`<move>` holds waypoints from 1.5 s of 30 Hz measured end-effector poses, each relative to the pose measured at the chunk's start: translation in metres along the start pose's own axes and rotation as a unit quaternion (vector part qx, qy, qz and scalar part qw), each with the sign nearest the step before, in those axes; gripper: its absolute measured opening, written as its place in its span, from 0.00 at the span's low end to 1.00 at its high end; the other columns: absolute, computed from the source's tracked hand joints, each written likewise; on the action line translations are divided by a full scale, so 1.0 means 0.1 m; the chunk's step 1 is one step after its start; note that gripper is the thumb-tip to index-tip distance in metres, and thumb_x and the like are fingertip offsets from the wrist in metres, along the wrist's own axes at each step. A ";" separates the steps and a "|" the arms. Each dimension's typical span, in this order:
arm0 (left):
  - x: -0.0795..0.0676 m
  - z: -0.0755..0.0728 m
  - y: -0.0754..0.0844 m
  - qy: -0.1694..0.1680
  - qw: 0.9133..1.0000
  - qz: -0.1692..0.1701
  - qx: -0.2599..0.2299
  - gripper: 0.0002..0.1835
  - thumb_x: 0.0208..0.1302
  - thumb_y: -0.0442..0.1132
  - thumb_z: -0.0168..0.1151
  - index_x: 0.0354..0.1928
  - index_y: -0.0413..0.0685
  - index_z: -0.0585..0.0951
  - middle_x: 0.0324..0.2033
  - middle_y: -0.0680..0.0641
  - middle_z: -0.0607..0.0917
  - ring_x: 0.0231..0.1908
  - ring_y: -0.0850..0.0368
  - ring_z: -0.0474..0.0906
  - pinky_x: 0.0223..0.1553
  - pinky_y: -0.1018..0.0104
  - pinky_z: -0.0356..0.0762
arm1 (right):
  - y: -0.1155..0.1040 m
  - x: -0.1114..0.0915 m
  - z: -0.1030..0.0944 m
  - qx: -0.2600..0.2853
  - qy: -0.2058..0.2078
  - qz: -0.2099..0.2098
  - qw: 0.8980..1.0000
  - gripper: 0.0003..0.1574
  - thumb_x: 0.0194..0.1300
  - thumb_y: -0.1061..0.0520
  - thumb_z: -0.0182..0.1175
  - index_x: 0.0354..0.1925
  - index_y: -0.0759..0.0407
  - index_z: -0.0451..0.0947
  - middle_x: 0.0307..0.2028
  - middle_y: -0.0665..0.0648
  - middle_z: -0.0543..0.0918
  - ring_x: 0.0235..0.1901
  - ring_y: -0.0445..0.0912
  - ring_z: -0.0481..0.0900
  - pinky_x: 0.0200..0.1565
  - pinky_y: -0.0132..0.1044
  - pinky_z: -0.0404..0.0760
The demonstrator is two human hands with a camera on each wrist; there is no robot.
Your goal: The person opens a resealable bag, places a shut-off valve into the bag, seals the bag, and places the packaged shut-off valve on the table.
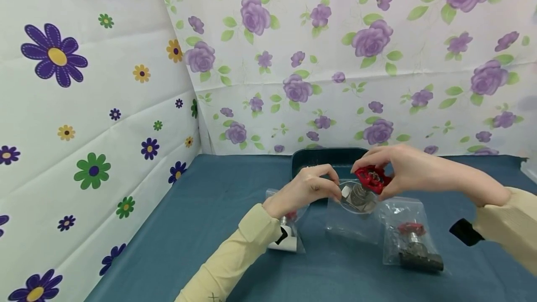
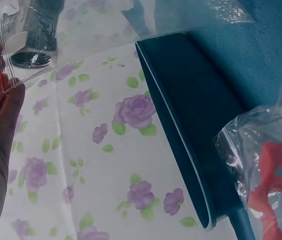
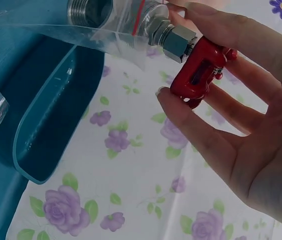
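Note:
My right hand (image 1: 409, 171) holds a metal gate valve by its red handwheel (image 1: 371, 178), thumb and fingers around the wheel's rim. The valve's threaded body (image 3: 88, 11) is inside a clear zip bag (image 1: 352, 227), while its hex nut (image 3: 178, 42) and wheel stick out through the bag's mouth. With thumb and fingertips my left hand (image 1: 304, 191) pinches the bag's mouth beside its red zip strip (image 2: 3, 82). The bag's lower part hangs slack over the table.
A dark blue tray (image 1: 299, 155) stands behind my hands by the flowered backdrop. On the blue table (image 1: 168, 241), a bagged valve with a dark body (image 1: 421, 260) lies at right. Another bag with a red-wheeled valve and white body (image 1: 286, 244) lies at left, partly behind my forearm.

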State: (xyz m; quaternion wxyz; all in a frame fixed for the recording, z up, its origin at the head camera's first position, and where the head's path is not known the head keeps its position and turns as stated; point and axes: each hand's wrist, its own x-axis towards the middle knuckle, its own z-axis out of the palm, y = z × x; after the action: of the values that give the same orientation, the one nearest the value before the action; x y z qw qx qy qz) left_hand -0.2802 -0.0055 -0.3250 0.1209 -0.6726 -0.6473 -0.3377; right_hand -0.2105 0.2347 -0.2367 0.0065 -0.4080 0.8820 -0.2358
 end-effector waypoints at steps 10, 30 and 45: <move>-0.01 0.04 0.01 0.012 1.000 0.015 0.010 0.06 0.58 0.28 0.60 0.32 0.46 0.83 0.36 0.48 0.73 0.36 0.63 0.70 0.38 0.78 0.69 | 0.01 0.05 0.15 -0.015 -0.008 -0.011 1.000 0.32 0.45 0.54 0.72 0.51 0.55 0.76 0.42 0.47 0.75 0.32 0.38 0.74 0.28 0.32 0.76; -0.07 0.22 0.14 0.015 0.998 -0.053 -0.017 0.05 0.53 0.24 0.61 0.30 0.38 0.83 0.33 0.47 0.73 0.33 0.63 0.72 0.35 0.79 0.70 | 0.17 -0.03 0.60 0.011 -0.008 0.073 0.997 0.38 0.43 0.57 0.73 0.47 0.55 0.61 0.35 0.49 0.73 0.24 0.37 0.73 0.25 0.33 0.75; -0.18 0.47 -0.08 -0.011 0.997 -0.062 -0.052 0.04 0.51 0.27 0.65 0.29 0.42 0.84 0.32 0.51 0.72 0.32 0.68 0.68 0.35 0.79 0.70 | 0.29 -0.05 0.87 0.006 -0.030 0.107 0.994 0.37 0.42 0.57 0.74 0.47 0.54 0.62 0.34 0.50 0.73 0.30 0.43 0.74 0.24 0.33 0.74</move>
State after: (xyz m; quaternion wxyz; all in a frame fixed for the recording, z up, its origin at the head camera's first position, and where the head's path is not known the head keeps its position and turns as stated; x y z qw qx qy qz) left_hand -0.2727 0.0091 -0.3728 0.0569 -0.6401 -0.6709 -0.3701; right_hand -0.2102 0.2184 -0.3270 0.0602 -0.3182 0.9186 -0.2264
